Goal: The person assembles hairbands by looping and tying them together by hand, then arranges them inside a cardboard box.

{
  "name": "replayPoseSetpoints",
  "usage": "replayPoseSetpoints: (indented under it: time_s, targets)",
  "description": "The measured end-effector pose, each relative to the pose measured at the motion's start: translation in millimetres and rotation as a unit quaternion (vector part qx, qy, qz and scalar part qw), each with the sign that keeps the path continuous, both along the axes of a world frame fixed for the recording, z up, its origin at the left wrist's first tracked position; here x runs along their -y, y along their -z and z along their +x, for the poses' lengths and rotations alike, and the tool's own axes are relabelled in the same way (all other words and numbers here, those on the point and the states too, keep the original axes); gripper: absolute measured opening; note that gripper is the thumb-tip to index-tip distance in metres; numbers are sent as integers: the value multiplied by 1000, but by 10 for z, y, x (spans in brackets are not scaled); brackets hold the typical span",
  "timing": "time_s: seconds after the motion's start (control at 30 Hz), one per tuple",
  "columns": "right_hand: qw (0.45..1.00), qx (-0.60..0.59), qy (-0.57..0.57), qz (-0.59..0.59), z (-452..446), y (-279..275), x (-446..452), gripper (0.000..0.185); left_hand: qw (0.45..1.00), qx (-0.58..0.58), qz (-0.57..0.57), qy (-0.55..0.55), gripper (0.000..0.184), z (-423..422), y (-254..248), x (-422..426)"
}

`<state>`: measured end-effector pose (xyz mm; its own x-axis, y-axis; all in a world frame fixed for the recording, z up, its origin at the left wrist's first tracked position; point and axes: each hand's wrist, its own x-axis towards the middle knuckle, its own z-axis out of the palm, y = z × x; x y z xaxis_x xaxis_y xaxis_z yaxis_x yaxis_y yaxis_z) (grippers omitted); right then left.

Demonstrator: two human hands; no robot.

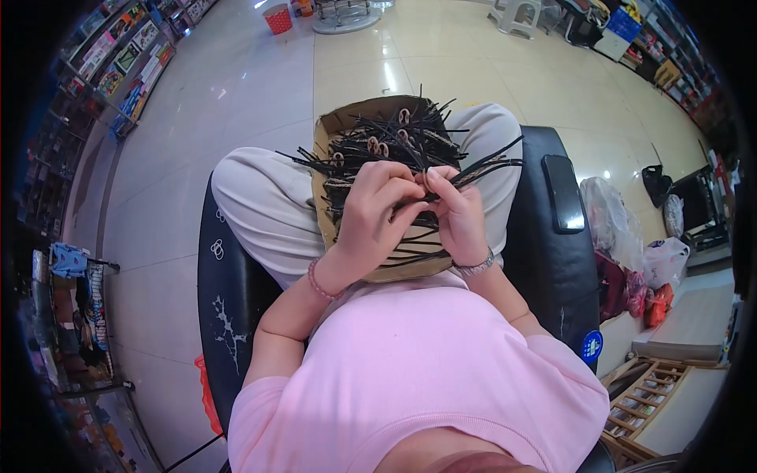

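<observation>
Both of my hands meet over a shallow cardboard box (320,197) in my lap. My left hand (374,209) pinches the near end of a bundle of black cords (490,163), thumb and fingers together. Closed on the same bundle is my right hand (461,214), its thumb by a small tan ring-like piece around the cords. The loose cord ends fan out to the right. Beneath, the box holds a heap of similar black cords (418,134), several with tan oval pieces (373,145). My fingers hide part of the held bundle.
I sit on a black padded chair; a phone (563,193) lies on its right armrest and pale loops (217,249) on the left one. Plastic bags (615,221) stand to the right. Shelves (126,59), a white stool (516,16) and a red dotted bin (277,19) are farther off.
</observation>
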<state>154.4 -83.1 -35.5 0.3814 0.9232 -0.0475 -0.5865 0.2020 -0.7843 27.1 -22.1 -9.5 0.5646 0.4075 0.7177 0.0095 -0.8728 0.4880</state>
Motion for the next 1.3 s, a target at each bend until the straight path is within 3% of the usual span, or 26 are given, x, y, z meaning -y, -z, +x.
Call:
replayPoseSetpoints:
  time_s: [0.23, 0.43, 0.6, 0.67, 0.73, 0.77, 0.9, 1.07, 1.27, 1.3]
  targets:
    - [999, 1, -33, -18, 67, 119, -42, 10, 986, -75, 118, -94, 25, 72, 65, 29]
    - [997, -24, -63, -46, 153, 171, -76, 11, 943, -181, 266, -87, 28, 155, 76, -122]
    - [998, 0, -59, -29, 215, 146, -75, 11, 972, -113, 204, 25, 23, 70, -44, -172]
    - [998, -10, -53, -25, 194, 80, -66, 12, 996, -63, 13, 56, 19, 3, -5, -182]
    - [998, -19, -49, -24, 169, 16, -47, 12, 980, -10, -182, 81, 14, -47, 56, -185]
    - [998, -19, -50, -24, 159, -11, -39, 12, 980, -9, -182, 80, 14, -57, 87, -193]
    - [994, -1, -110, -17, 146, -104, 17, 9, 908, 151, -365, 137, 12, -72, 200, -226]
    - [990, -13, -137, 6, 90, -83, 26, 9, 865, 141, -456, 154, 7, -119, 273, -301]
    - [990, 5, -140, 1, 72, -37, 39, 9, 852, 158, -474, 154, 9, -55, 168, -252]
    - [991, 28, -130, 1, 56, -42, 46, 9, 871, 131, -450, 145, 9, -54, 161, -256]
